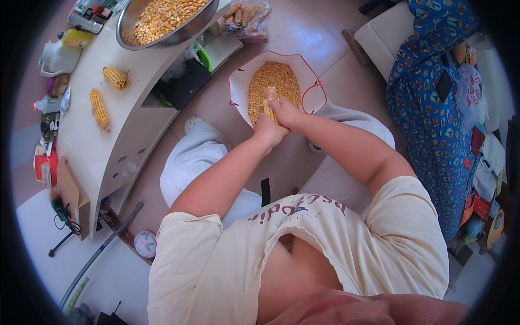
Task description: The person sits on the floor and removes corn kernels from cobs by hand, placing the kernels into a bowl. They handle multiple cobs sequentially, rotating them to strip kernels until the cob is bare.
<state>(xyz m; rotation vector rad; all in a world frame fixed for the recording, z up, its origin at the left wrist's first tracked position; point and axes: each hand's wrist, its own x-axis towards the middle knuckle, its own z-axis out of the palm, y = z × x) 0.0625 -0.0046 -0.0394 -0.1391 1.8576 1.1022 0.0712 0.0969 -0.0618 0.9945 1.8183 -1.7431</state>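
Note:
My left hand (269, 131) and my right hand (285, 113) are both closed around one corn cob (269, 94). Its far end is bare and pale, while rows of yellow kernels still cover the part nearer my fingers. My hands meet at the near side of a white bag (245, 77) with a red-edged, many-sided mouth. Loose yellow corn kernels (272, 75) fill the bottom of this bag, below the cob. The lower end of the cob is hidden by my hands.
On the white counter (87, 146) at left lie two corn cobs (115, 78) with kernels on. A steel bowl (166, 42) of kernels stands at its far end. Beyond is a plastic bag (260, 26) of stripped cobs. A blue patterned cloth (430, 134) drapes the seat at right.

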